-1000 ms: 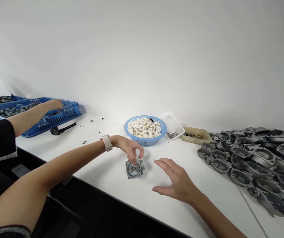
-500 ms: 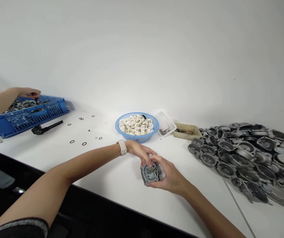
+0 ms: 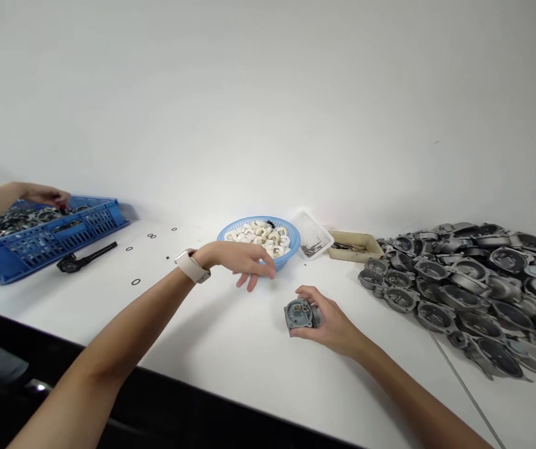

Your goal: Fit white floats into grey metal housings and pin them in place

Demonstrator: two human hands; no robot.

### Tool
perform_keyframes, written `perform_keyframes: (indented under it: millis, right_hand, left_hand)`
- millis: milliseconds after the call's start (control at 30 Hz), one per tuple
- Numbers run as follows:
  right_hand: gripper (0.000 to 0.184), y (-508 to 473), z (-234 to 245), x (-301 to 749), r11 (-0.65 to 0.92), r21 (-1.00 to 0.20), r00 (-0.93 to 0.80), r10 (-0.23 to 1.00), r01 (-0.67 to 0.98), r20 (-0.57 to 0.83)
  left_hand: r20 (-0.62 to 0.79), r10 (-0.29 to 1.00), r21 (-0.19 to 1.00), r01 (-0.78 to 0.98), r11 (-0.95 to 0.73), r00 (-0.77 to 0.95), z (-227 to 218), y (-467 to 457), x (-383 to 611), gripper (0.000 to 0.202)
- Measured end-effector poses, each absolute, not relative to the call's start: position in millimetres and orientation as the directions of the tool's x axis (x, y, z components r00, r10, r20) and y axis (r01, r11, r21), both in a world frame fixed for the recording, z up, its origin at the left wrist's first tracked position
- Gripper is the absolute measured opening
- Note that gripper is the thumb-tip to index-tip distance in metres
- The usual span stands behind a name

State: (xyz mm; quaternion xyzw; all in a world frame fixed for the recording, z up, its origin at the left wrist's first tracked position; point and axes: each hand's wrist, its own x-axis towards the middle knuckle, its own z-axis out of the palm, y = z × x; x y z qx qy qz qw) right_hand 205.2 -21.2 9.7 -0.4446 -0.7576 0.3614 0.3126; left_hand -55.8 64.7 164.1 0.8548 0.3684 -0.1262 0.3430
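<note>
A small grey metal part (image 3: 298, 314), cast and dull, blocky with a round open face showing small brass-coloured fittings inside, sits low and just right of centre, raised slightly above a smooth white table (image 3: 230, 349); the right hand (image 3: 332, 323) is closed around it from the 3 o'clock side, thumb on top and fingers curled under and behind, so the part juts out of the grip towards 9 o'clock; the left hand (image 3: 244, 258) hovers at 10 o'clock from the part, well clear of it, fingers loose and spread and holding nothing, with a pale watch (image 3: 193, 266) on its wrist; just behind that hand, at 11 o'clock from the part, stands a round blue plastic basket (image 3: 292, 248) with a mesh wall, heaped with chunky white rings (image 3: 263, 232); at 12 o'clock lies a shallow clear plastic tray (image 3: 312, 232), and beside it at 1 o'clock a flat beige tray (image 3: 355, 244); from 2 to 4 o'clock spreads a big pile of grey metal bowls (image 3: 459, 287), round and hollow; far off at 9 o'clock a black wristwatch (image 3: 85, 257) lies flat among thin black rubber rings (image 3: 135, 282); beyond it a blue slotted crate (image 3: 38, 246) holds more metal parts, and another person's hand (image 3: 43, 195) rests over it.
</note>
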Motion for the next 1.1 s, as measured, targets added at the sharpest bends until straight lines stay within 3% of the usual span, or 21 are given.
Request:
perform_keyframes:
  millis: [100, 167, 433, 667, 833, 1000, 1100]
  right_hand:
    - [0.071, -17, 9, 209, 0.337, -0.833, -0.403, 0.902, 0.439, 0.152]
    - [0.072, -16, 11, 212, 0.358, -0.814, -0.416, 0.895, 0.458, 0.159]
    - [0.066, -20, 16, 208, 0.536, -0.568, -0.454, 0.841, 0.624, 0.295]
    - [0.060, -20, 10, 206, 0.606, -0.455, -0.478, 0.795, 0.652, 0.374]
    - [0.061, -21, 13, 209, 0.599, -0.442, -0.474, 0.800, 0.667, 0.369]
    - [0.067, -22, 17, 211, 0.599, -0.433, -0.488, 0.800, 0.674, 0.348]
    - [0.074, -20, 19, 213, 0.579, -0.459, -0.458, 0.815, 0.674, 0.355]
  left_hand:
    - [-0.109, 0.816, 0.131, 0.822, -0.555, 0.568, 170, 86, -67, 0.033]
    - [0.035, 0.869, -0.030, 0.870, -0.492, 0.493, 162, 105, -69, 0.033]
    - [-0.001, 0.832, -0.226, 0.810, -0.541, 0.555, 119, 159, -64, 0.041]
    - [-0.038, 0.792, -0.281, 0.755, -0.593, 0.609, 107, 171, -59, 0.042]
    - [-0.023, 0.790, -0.266, 0.758, -0.595, 0.612, 104, 166, -53, 0.020]
    - [0.077, 0.797, -0.138, 0.798, -0.587, 0.600, 128, 158, -51, 0.015]
    - [0.138, 0.779, -0.003, 0.786, -0.618, 0.612, 145, 138, -43, 0.025]
